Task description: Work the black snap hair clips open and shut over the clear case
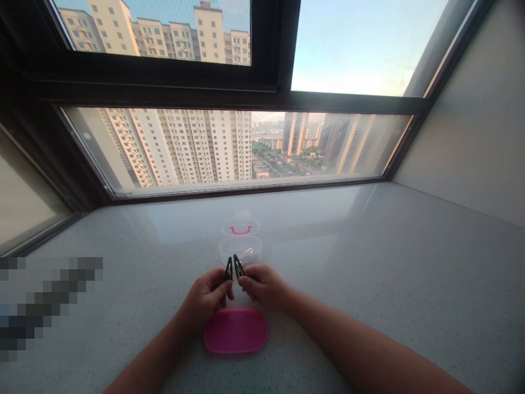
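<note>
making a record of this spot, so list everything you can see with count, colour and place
sky: 1, pale blue, outside
buildings: several, mostly cream, outside
window frame: 1, dark, across the top
wall: 1, pale, right side
speckled surface: 1, pale, below the window
pixelated patch: 1, grey and dark, left edge, contents hidden
clear piece: 1, colourless with pink curved strip, behind the clear container
clear container: 1, colourless, centre
small item: at least 1, light, inside it, unclear
pink oval piece: 1, pink, nearest the viewer
hair clips: 2, black, side by side, pointing up
left hand: 1, bare, holding one clip
right hand: 1, bare, holding the other
</note>
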Motion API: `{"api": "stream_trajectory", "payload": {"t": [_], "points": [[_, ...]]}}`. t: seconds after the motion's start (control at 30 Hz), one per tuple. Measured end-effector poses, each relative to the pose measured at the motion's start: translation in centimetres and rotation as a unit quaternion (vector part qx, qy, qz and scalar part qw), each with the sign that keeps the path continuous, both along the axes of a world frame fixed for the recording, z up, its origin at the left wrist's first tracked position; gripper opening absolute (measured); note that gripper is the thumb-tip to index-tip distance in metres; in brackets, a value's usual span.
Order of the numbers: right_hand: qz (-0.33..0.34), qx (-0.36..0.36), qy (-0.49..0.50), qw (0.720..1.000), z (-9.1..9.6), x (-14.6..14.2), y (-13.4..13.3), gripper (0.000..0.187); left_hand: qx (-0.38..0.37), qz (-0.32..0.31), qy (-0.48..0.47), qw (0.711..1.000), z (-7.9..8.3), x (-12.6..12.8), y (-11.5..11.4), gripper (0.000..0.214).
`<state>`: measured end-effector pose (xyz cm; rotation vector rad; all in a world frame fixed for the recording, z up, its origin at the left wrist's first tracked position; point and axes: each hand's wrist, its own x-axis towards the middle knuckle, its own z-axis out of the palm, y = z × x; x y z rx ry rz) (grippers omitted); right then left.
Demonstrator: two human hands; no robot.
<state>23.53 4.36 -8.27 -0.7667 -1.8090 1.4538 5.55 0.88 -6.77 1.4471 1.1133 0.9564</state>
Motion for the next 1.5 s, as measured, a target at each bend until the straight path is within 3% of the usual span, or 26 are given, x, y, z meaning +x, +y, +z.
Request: {"api": "stream_trajectory", "payload": {"t": [0.6, 1.13, 1.5], "points": [[-0.003, -0.006, 0.010, 1.000, 0.04, -0.12, -0.06, 0.030, 0.008, 0.008, -0.017, 1.000, -0.27, -0.04, 0.21, 0.023], [-0.016, 0.043, -0.019, 0.999, 0.22, 0.01, -0.01, 0.027, 0.003, 0.033, -0.001, 0.999, -0.12, 0.00, 0.17, 0.026], [-0.034, 0.011, -0.024, 0.999, 0.25, -0.05, 0.07, 0.025, 0.008, 0.033, 0.009, 0.999, -0.06, -0.03, 0.04, 0.024]]}}
